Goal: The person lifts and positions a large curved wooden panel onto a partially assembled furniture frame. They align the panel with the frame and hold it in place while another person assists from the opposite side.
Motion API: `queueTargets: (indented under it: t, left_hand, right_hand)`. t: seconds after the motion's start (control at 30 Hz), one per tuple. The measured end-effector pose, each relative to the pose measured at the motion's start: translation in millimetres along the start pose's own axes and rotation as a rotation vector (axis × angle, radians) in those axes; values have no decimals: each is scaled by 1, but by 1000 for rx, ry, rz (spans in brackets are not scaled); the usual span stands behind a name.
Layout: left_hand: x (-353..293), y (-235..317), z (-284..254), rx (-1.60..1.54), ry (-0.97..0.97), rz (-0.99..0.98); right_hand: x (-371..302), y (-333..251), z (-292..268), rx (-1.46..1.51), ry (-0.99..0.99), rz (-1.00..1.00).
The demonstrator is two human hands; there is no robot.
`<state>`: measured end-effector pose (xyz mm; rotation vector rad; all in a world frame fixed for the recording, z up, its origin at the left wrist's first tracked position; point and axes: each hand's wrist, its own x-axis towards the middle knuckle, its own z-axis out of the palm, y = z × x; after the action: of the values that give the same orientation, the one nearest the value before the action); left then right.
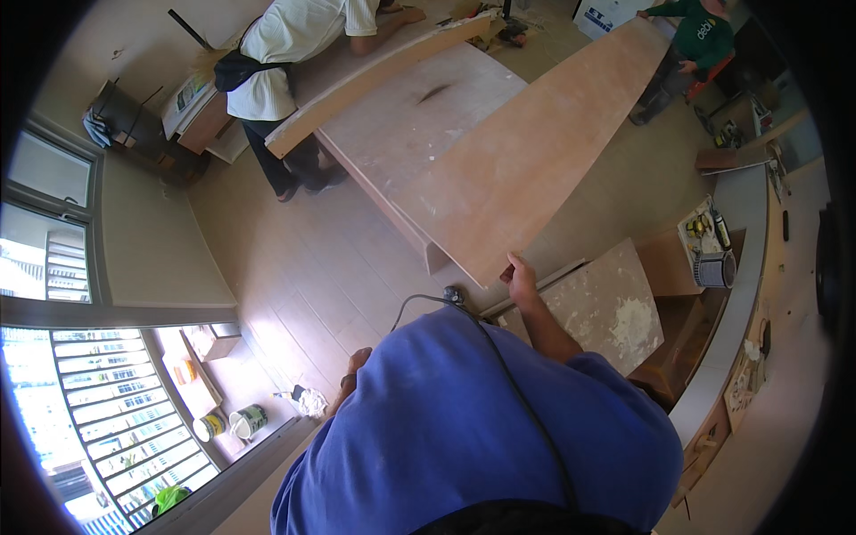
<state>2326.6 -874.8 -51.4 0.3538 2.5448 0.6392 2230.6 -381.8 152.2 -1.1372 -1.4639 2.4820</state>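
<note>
A long, thin plywood sheet (553, 134) stretches from near my body to the far right, lying partly over a wide wooden board on a work table (401, 120). My right hand (520, 275) is closed on the sheet's near right edge, close to its corner. At the far end, a person in a green top (702, 40) has hands on the same sheet. My left hand (358, 362) hangs low beside my blue shirt, away from the sheet; its fingers are mostly hidden.
A person in a white shirt (294, 45) leans over the table beside a long wooden strip (374, 85). A paint-spotted board (606, 308) and a can (713, 269) are at my right. A dark cable (410, 299) runs near my body. Paint cans (248, 420) stand by the window.
</note>
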Motion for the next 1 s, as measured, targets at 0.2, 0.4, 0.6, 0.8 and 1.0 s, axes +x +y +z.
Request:
queueTargets:
  t: [0.2,0.4,0.6,0.8,1.0]
  left_hand:
    - [-8,-11,-3,3,42,23]
    - [-18,-4,-17,43,-105,-85]
    - [-28,4,-34,-167,-53,-166]
    - [-18,48,-84,-835,35,-559]
    - [29,102,-99,-949,159,-518]
  right_hand:
    - [8,11,5,147,28,-2]
    - [51,-11,-10,214,224,-74]
    - [112,-53,-32,100,245,-124]
    - [164,-112,-35,142,295,-197]
    - [213,-164,-35,100,286,-189]
